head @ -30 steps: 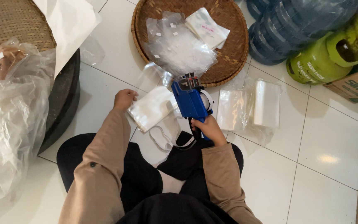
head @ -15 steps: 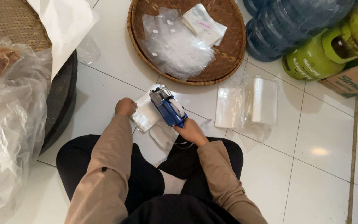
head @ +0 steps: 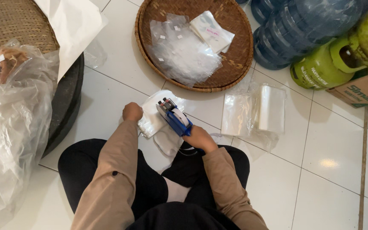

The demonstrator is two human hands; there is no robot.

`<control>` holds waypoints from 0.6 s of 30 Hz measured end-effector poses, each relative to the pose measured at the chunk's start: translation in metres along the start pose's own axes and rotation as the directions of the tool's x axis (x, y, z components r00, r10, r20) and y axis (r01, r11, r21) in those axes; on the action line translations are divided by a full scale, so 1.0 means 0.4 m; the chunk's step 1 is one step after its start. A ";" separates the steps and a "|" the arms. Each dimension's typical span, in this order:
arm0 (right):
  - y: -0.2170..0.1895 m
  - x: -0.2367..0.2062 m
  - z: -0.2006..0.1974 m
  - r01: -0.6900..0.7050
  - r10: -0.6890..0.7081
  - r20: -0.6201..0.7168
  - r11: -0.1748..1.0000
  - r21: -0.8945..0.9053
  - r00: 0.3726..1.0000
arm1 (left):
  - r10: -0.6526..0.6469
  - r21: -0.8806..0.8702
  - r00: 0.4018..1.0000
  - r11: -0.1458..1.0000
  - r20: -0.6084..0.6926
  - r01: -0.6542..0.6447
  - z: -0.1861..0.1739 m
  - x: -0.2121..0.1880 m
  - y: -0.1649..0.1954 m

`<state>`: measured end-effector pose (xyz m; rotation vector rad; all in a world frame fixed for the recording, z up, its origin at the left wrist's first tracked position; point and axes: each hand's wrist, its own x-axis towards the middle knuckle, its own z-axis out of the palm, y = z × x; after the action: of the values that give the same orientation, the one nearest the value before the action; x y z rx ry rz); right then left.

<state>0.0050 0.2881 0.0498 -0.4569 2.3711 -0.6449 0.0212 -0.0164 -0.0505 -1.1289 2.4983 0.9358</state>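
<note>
I sit cross-legged on a white tiled floor. My right hand [head: 199, 138] grips a blue label gun [head: 174, 116], its head pressed down on a small clear plastic packet [head: 152, 115] lying on the floor. My left hand [head: 132, 112] is closed on the packet's left edge, pinning it down. A few more packets [head: 165, 141] lie just in front of my knees.
A round woven tray [head: 235, 64] ahead holds labelled clear packets [head: 184, 51]. A stack of empty clear bags [head: 252, 110] lies to the right. Blue water jugs [head: 303, 30], a green gas cylinder [head: 320, 68] and a cardboard box [head: 360, 91] stand far right. Large plastic bags [head: 13, 127] sit left.
The label gun and packet were held up off the floor; now both have come down, the packet flat on the tiles and the gun's head pressed onto it.
</note>
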 end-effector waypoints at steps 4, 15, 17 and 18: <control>0.043 -0.046 -0.061 -0.136 0.102 0.145 0.959 0.248 0.984 | -0.059 -0.051 0.998 0.997 -0.022 0.058 -0.005 0.006 -0.013; 0.156 0.017 -0.106 0.012 0.157 -0.207 0.769 0.639 0.966 | -0.135 -0.918 0.935 0.280 -0.327 -0.281 -0.035 0.114 0.185; 0.172 0.025 -0.091 0.051 0.146 -0.232 0.735 0.676 0.962 | -0.011 -0.914 0.955 0.290 -0.298 -0.282 -0.017 0.113 0.269; 0.178 0.028 -0.087 0.051 0.140 -0.233 0.751 0.659 0.962 | 0.036 -0.919 0.970 0.315 -0.240 -0.239 -0.013 0.108 0.309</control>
<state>-0.0372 0.3526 0.0289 0.0145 2.1756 -1.5336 -0.0992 0.0162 -0.0102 -1.2494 2.0271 2.7026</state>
